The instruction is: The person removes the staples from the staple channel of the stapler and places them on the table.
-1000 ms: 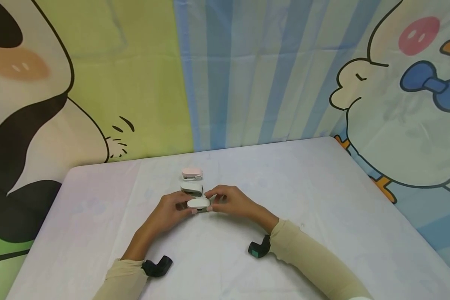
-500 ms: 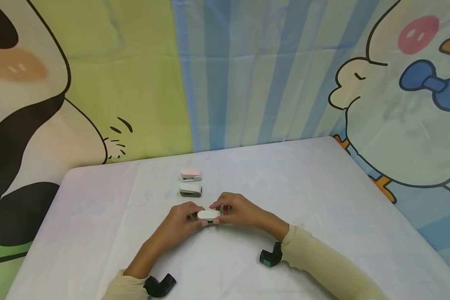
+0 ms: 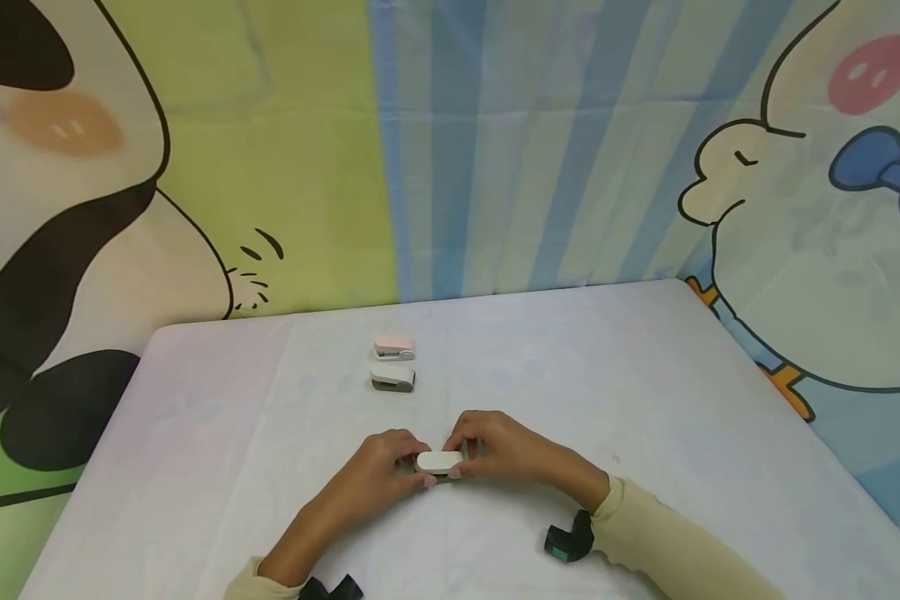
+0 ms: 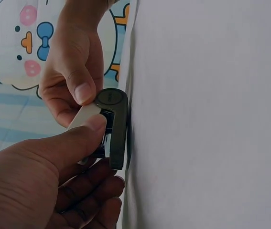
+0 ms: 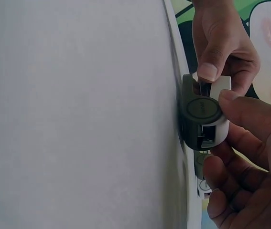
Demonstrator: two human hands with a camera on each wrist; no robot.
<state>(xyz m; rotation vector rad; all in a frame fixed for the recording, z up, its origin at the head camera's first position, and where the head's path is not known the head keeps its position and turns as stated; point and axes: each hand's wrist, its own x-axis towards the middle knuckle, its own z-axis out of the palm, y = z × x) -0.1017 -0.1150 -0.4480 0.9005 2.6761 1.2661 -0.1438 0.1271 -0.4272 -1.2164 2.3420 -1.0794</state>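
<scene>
A small stapler point(image 3: 439, 461) with a white top and a dark green base is between both hands at the table's near middle. My left hand point(image 3: 378, 477) pinches its left end, the thumb on the near side. On the right end, my right hand point(image 3: 504, 450) pinches it likewise. In the left wrist view the stapler's base point(image 4: 119, 131) rests against the tabletop, with a gap below the white top. The right wrist view shows the round hinge end of the stapler point(image 5: 203, 110).
Farther back stand two more small staplers in a column: a white and dark green one point(image 3: 393, 380), and behind it a pink one point(image 3: 394, 347). A white cloth covers the table point(image 3: 570, 367). A cartoon-printed curtain point(image 3: 510, 150) hangs behind it.
Both hands have drawn the stapler toward the near edge and somewhat to the right, away from the two other staplers. Those two stay put on the table. The head view has shifted slightly.
</scene>
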